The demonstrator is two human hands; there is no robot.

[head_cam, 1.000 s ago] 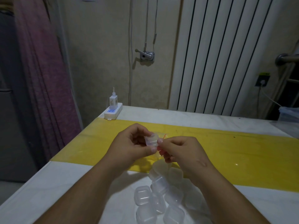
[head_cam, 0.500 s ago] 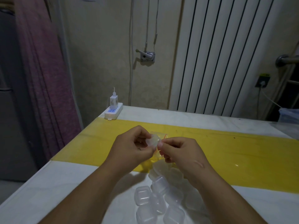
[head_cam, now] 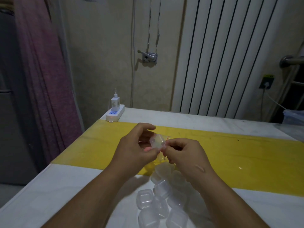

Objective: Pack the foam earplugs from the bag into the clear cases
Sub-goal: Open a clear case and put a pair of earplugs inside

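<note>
Right, white table [head_cam: 79, 188] with a yellow strip [head_cam: 238, 155] across it. Pile of clear cases [head_cam: 158, 204] lies on the white part, just below my wrists. Left hand [head_cam: 135, 149] and right hand [head_cam: 186, 156] meet above the strip. Left fingers are curled round the held case [head_cam: 157, 141]; right thumb and forefinger are pinched on its right edge. Zip bag [head_cam: 168, 138] sits behind and under the hands, its red seal line showing past the case. Yellow foam earplugs [head_cam: 152, 167] are bunched in its lower end.
</note>
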